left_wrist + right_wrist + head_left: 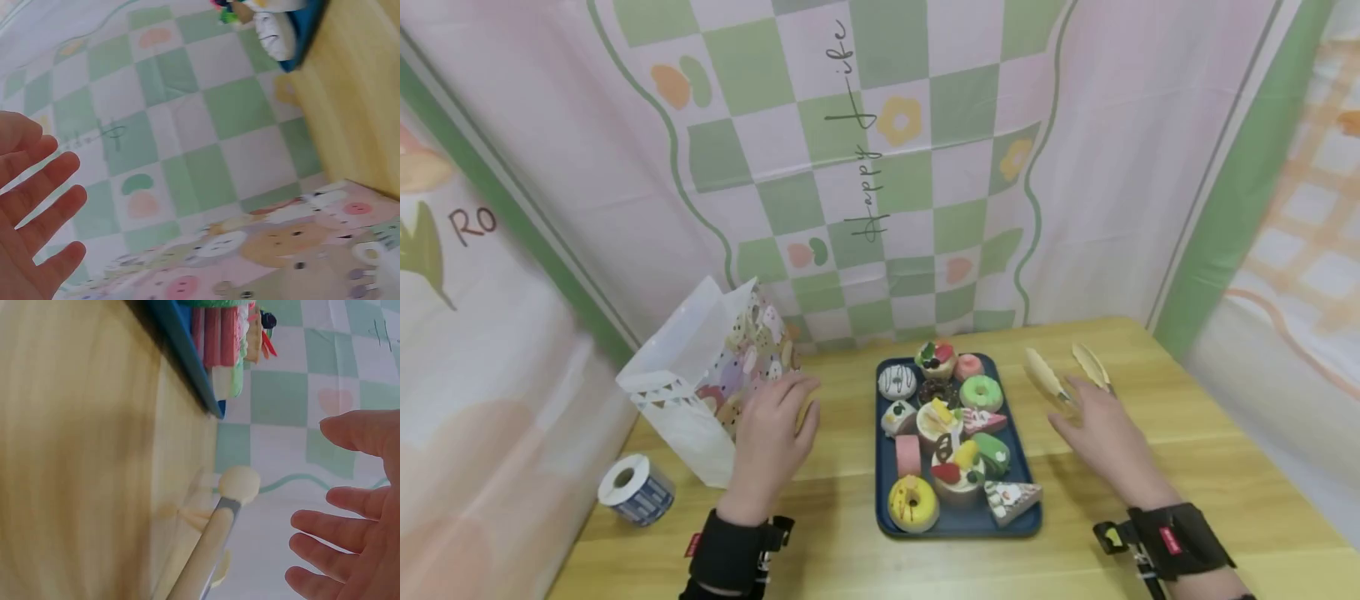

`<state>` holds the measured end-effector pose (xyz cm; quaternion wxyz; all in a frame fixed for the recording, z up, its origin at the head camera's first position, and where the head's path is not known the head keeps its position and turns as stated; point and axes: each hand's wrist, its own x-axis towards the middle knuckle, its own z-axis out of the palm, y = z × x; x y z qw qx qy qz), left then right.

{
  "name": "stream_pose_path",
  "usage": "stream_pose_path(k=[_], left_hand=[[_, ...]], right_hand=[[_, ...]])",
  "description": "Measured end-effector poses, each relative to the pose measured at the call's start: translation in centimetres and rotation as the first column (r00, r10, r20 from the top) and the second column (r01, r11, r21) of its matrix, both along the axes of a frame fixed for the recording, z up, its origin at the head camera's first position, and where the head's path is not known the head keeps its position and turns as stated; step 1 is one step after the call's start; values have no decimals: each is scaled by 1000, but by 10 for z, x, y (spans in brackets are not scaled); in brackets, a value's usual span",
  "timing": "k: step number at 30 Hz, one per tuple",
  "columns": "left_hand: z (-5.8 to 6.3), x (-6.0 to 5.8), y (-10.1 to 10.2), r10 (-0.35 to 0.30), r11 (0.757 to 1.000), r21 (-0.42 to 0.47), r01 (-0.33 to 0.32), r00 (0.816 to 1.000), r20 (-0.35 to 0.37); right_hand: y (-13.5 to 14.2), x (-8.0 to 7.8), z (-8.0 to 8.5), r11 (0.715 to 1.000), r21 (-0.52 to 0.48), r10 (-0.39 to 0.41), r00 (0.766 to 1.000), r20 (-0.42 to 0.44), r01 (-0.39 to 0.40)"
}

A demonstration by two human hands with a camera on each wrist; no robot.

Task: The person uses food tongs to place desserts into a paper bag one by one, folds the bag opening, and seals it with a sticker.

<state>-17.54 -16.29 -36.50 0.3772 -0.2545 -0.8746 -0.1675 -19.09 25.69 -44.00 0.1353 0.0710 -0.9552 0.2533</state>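
Note:
My left hand is beside a white paper gift bag with a printed side of cartoon animals. In the left wrist view its fingers are spread and relaxed, holding nothing, with the bag's printed panel below. Over the tongs, which have cream-coloured tips and a metal part, is my right hand. Seen from the right wrist, the fingers of that hand are loosely extended to the right of the tongs, apart from them. The hand partly hides the tongs in the head view.
Between the hands lies a dark blue tray of toy pastries, including a yellow donut, a green donut and a cake slice. A label roll stands left of the bag. Printed cloth hangs behind the wooden table.

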Motion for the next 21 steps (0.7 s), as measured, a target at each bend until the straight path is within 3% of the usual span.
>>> stream_pose_path(k=[8, 14, 21], left_hand=[[28, 6, -4, 21, 999, -36, -25, 994, -111], [46, 6, -15, 23, 1000, -5, -25, 979, -201], [59, 9, -27, 31, 999, 25, -26, 974, -225]], right_hand=[[15, 3, -9, 999, -23, -25, 998, 59, 26], [19, 3, -15, 997, -68, -17, 997, 70, 22], [25, -1, -21, 997, -57, -54, 997, 57, 57]])
